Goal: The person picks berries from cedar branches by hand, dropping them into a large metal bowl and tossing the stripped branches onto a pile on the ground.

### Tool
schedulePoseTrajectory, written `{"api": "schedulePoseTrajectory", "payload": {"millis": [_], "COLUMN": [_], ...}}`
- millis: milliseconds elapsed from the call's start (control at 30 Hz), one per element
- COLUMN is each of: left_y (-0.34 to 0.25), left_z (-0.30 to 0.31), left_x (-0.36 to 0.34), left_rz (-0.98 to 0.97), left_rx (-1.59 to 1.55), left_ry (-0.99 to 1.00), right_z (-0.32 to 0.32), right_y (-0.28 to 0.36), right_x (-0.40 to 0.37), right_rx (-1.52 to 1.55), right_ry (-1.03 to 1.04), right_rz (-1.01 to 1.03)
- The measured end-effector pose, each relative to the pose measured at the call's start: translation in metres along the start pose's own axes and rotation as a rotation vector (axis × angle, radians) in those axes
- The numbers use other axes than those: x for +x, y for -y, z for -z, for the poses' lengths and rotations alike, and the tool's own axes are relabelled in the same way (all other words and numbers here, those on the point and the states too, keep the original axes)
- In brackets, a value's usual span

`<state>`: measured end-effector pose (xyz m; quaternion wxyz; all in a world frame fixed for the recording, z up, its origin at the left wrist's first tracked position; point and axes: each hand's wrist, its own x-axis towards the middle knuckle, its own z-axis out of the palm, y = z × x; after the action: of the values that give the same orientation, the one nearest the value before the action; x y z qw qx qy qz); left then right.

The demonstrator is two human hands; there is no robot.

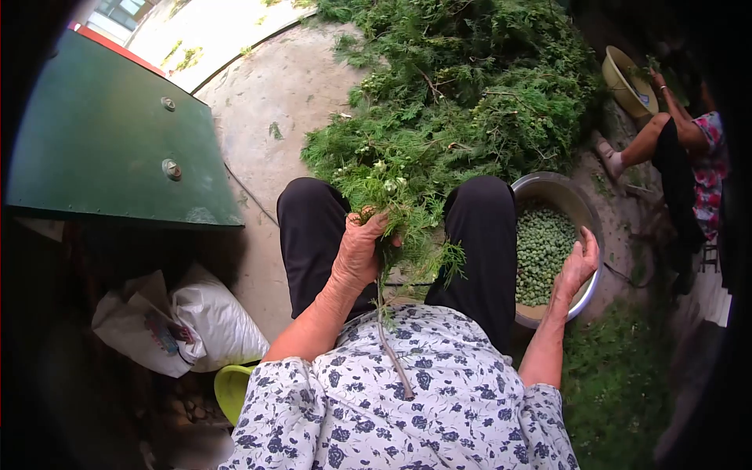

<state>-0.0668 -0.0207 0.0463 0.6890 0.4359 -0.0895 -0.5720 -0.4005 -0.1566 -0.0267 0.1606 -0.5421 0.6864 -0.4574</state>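
Note:
My left hand (pixel 362 249) is wrapped round a leafy evergreen branch (pixel 384 196) between my knees. Small pale green cones show among its leaves, and its bare woody stem hangs down over my patterned shirt. To the right of my knee stands a metal basin (pixel 548 182) holding many small round green cones (pixel 542 254). My right hand (pixel 577 266) is over the basin's right side, near the rim. Its thumb and forefinger are apart, and I see nothing between them; the other fingers are partly hidden.
A large pile of cut evergreen branches (pixel 470 94) lies ahead on the concrete floor. At right sits another person (pixel 709 149) beside a yellowish basin (pixel 619 78). On my left are a green metal box (pixel 110 141), a white sack (pixel 215 321) and a yellow-green container (pixel 229 392). More greenery (pixel 615 376) lies at lower right.

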Motion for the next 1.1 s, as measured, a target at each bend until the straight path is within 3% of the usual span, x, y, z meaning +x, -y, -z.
{"api": "schedulePoseTrajectory", "payload": {"millis": [133,267,400,467,500,567,600,633,700,767,800,867,1100], "left_y": [-0.003,0.001,0.001,-0.002,0.001,0.005,0.005,0.004,0.003,0.002,0.002,0.001,0.008], "left_z": [-0.001,0.015,0.013,0.008,0.011,0.018,0.016,0.012,0.009,0.009,0.007,0.003,0.004], "left_x": [-0.007,-0.009,-0.018,-0.021,-0.021,-0.019,-0.02,-0.021,-0.02,-0.02,-0.02,-0.023,-0.023], "left_rz": [-0.022,-0.006,-0.019,0.026,0.031,0.071,0.077,0.081,0.082,0.063,0.061,0.093,0.051], "left_rx": [0.034,0.097,0.054,0.043,0.044,-0.062,-0.057,-0.015,0.029,0.018,0.018,0.03,0.045], "left_ry": [-0.023,0.046,0.033,0.03,0.03,0.049,0.053,0.025,-0.004,0.029,0.028,-0.003,0.024], "right_z": [-0.026,-0.03,-0.013,-0.01,-0.008,-0.019,-0.021,-0.025,-0.034,-0.047,-0.057,-0.064,-0.077], "right_y": [0.039,0.011,-0.007,0.014,0.049,0.093,0.13,0.148,0.178,0.192,0.19,0.194,0.178], "right_x": [-0.007,0.01,0.016,0.006,-0.004,-0.023,-0.039,-0.05,-0.071,-0.086,-0.092,-0.104,-0.115], "right_rx": [0.197,0.356,0.206,-0.441,-0.243,0.435,0.606,0.702,0.576,0.576,0.633,0.88,0.997], "right_ry": [0.027,-0.026,0.02,0.036,0.098,0.329,0.467,0.628,0.812,1.029,1.133,1.277,1.267], "right_rz": [0.07,0.086,-0.106,0.207,0.192,0.037,-0.06,-0.031,0.17,0.105,0.052,-0.272,-0.469]}}
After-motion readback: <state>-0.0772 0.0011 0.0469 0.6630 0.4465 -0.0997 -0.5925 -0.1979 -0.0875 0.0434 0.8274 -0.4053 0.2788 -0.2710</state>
